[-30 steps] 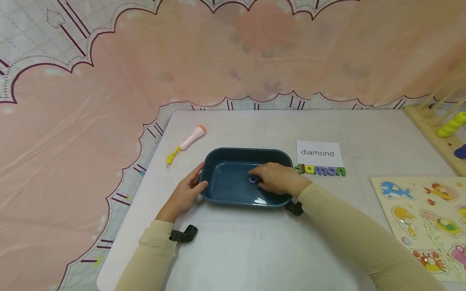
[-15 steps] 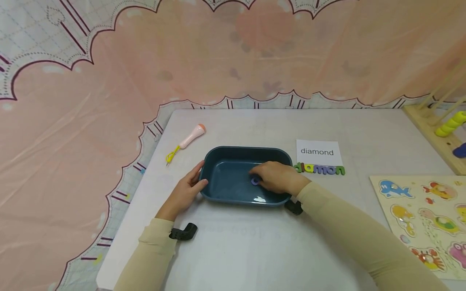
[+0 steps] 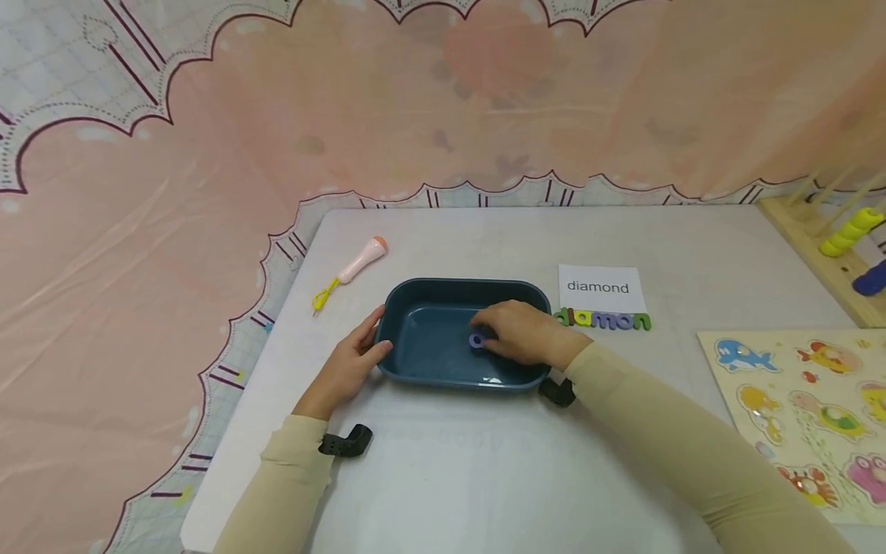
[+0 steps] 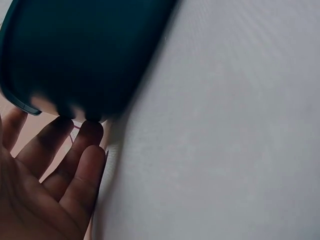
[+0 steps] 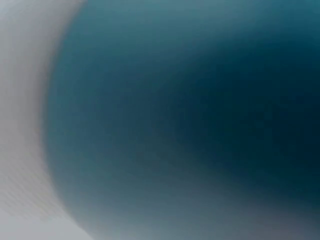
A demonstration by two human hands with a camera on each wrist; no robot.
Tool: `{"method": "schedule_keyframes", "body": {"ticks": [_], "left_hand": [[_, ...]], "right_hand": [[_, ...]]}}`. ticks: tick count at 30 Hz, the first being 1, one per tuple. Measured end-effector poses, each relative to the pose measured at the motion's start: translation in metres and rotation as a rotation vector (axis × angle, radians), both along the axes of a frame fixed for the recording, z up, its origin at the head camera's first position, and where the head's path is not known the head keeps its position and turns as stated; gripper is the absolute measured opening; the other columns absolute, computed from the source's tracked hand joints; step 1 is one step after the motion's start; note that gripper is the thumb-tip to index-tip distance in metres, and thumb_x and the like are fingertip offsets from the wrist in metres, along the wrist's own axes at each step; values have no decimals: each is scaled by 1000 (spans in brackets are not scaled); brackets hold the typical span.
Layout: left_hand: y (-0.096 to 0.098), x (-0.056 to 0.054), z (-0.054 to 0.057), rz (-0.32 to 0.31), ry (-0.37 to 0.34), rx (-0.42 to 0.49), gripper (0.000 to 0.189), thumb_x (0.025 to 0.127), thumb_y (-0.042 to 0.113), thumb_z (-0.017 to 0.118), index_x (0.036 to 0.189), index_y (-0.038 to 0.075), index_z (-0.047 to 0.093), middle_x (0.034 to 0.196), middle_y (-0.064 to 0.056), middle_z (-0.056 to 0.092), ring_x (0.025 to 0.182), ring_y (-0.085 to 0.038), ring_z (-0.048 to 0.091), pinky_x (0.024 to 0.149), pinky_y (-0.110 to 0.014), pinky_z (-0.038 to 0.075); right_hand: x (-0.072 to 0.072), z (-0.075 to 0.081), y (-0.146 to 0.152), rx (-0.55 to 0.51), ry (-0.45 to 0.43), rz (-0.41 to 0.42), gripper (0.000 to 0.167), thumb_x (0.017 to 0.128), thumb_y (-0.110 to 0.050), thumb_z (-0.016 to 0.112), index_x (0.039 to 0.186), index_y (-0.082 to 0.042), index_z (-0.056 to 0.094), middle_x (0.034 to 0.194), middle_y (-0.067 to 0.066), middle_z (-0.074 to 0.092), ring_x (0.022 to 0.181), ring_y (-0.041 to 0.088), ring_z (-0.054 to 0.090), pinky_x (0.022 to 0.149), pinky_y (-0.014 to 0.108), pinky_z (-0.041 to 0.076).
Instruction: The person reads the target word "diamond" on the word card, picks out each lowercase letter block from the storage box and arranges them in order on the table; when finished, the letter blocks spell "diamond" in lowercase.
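Note:
A dark blue-green rectangular tray (image 3: 429,362) stands on the white table. At its left end rests my left hand (image 3: 346,369), thumb by the rim and fingers against the outer wall. Those fingertips (image 4: 91,131) touch the wall in the left wrist view. Inside the tray, my right hand (image 3: 522,332) pinches a small purple toy letter (image 3: 476,340) with a round hole, partly covered by the fingers. The right wrist view is blurred and shows only the tray wall (image 5: 125,110). Right of the tray lies a card (image 3: 601,288) printed "diamond", with a row of coloured letters (image 3: 605,319) reading "diamon" below it.
A pink pen-like tool (image 3: 361,260) with a yellow tip lies behind the tray on the left. At the right are a sea-animal puzzle board (image 3: 754,446) and a wooden bead frame (image 3: 810,246). A patterned pink cloth (image 3: 388,108) hangs behind the table.
The purple letter shifts slightly under the right fingers, showing more of its hole at the hand's left side. The left hand and tray keep their places.

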State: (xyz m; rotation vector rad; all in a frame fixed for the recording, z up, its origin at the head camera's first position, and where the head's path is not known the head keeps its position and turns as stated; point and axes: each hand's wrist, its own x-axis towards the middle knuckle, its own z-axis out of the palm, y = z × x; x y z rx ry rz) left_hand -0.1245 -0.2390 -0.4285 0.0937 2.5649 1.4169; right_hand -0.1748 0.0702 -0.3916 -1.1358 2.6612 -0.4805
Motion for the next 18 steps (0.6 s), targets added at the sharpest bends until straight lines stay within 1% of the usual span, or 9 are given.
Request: {"method": "schedule_keyframes", "body": {"ticks": [4, 9, 12, 13, 16, 18], "left_hand": [[-2, -1, 0, -9, -2, -7, 65, 103, 31, 57, 161, 27, 26, 153, -19, 41, 140, -33, 41, 112, -54, 31], [-2, -2, -1, -17, 10, 0, 65, 103, 30, 57, 160, 26, 27, 152, -19, 42, 139, -32, 42, 112, -53, 32], [-1, -1, -1, -14, 20, -1, 65, 103, 28, 57, 160, 25, 27, 152, -19, 42, 139, -32, 43, 112, -53, 32], [-1, -1, 0, -13, 22, -2, 65, 103, 28, 57, 160, 25, 27, 152, -19, 42, 139, -32, 43, 112, -53, 32], [-1, -1, 0, -10, 19, 0, 64, 103, 27, 57, 160, 25, 27, 152, -19, 42, 139, -33, 43, 112, -53, 32], [-1, -1, -1, -5, 14, 0, 64, 103, 27, 57, 160, 25, 27, 152, -19, 42, 139, -33, 43, 112, -53, 32]], "right_hand": [[3, 14, 6, -50, -21, -2, 35, 95, -18, 71, 127, -5, 67, 128, 10, 66, 120, 27, 60, 104, 43, 45], [9, 36, 28, -105, 2, -22, 36, 93, -16, 73, 126, -4, 68, 126, 10, 67, 118, 28, 61, 104, 46, 45], [11, 46, 48, -118, 22, -68, 36, 92, -14, 73, 126, -3, 67, 124, 10, 67, 115, 29, 62, 101, 48, 46], [12, 48, 56, -121, 23, -90, 36, 92, -14, 74, 126, -3, 67, 122, 11, 68, 112, 30, 63, 98, 48, 49], [14, 53, 79, -106, 24, -163, 37, 92, -15, 74, 126, -4, 68, 118, 12, 69, 107, 30, 63, 91, 47, 52], [15, 55, 94, -92, 27, -204, 37, 91, -15, 75, 126, -4, 68, 115, 12, 69, 104, 31, 64, 88, 48, 53]]}}
